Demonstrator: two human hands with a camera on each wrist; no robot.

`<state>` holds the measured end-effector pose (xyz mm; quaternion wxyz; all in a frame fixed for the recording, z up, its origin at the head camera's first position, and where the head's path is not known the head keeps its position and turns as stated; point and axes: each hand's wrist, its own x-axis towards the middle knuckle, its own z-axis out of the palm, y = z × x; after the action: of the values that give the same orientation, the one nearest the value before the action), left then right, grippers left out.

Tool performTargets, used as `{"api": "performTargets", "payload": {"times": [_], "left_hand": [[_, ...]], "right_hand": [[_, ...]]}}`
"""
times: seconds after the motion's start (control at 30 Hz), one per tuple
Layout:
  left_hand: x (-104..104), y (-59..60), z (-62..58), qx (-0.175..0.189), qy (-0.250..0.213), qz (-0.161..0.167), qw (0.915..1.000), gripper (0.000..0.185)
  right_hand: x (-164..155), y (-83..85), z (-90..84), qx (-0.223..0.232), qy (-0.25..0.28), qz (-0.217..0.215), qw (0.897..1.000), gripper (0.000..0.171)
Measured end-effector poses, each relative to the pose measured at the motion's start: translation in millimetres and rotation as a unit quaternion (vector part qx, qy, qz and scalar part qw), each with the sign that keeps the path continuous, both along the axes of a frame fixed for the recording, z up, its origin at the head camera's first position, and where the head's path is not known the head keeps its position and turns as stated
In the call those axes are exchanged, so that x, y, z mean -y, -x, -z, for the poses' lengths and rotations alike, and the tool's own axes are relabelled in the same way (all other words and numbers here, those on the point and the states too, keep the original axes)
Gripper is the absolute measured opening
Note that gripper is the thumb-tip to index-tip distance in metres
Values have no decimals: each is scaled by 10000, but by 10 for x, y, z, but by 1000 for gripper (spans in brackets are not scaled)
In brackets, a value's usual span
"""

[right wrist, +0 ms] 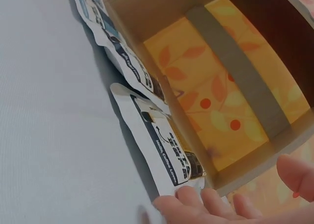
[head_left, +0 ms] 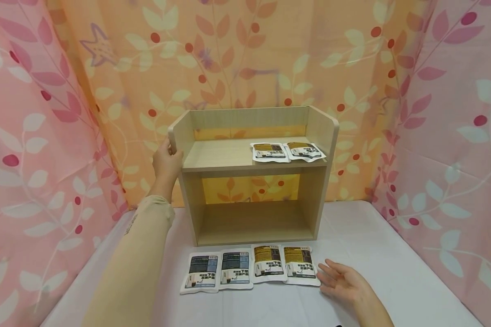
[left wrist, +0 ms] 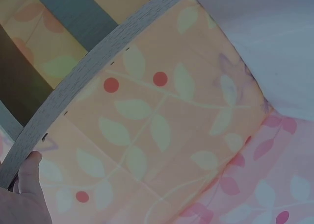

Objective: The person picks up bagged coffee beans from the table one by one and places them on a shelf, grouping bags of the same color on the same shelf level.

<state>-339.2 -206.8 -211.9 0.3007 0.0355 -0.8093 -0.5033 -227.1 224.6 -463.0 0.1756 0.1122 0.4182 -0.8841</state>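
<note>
A light wooden two-tier shelf (head_left: 253, 181) stands on the white table. My left hand (head_left: 167, 161) grips the front edge of its left side panel (left wrist: 73, 87), thumb (left wrist: 30, 171) on the wood. Two yellow-labelled pouches (head_left: 287, 151) lie on the upper shelf at the right. Several flat pouches lie in a row before the shelf: two blue-labelled (head_left: 218, 271) at the left, two yellow-labelled (head_left: 284, 264) at the right. My right hand (head_left: 343, 281) lies open on the table, fingertips (right wrist: 196, 197) at the rightmost pouch (right wrist: 159, 143).
Floral curtains, orange (head_left: 245, 59) behind and pink (head_left: 454, 136) at both sides, close in the white table (head_left: 393, 254). The lower compartment (head_left: 253, 218) of the shelf holds nothing.
</note>
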Motion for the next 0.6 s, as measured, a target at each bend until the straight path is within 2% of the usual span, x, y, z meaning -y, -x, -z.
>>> {"api": "performTargets", "payload": {"times": [0.23, 0.47, 0.6], "left_hand": [[21, -2, 0, 34, 7, -44, 10000, 54], [12, 2, 1, 46, -57, 16, 10000, 53], [6, 9, 4, 37, -85, 51, 9999, 53]], "right_hand": [[-23, -24, 4, 86, -13, -131, 9999, 18], [-39, -11, 37, 133, -104, 85, 9998, 19], [-56, 10, 80, 35, -13, -180, 9998, 20]]}}
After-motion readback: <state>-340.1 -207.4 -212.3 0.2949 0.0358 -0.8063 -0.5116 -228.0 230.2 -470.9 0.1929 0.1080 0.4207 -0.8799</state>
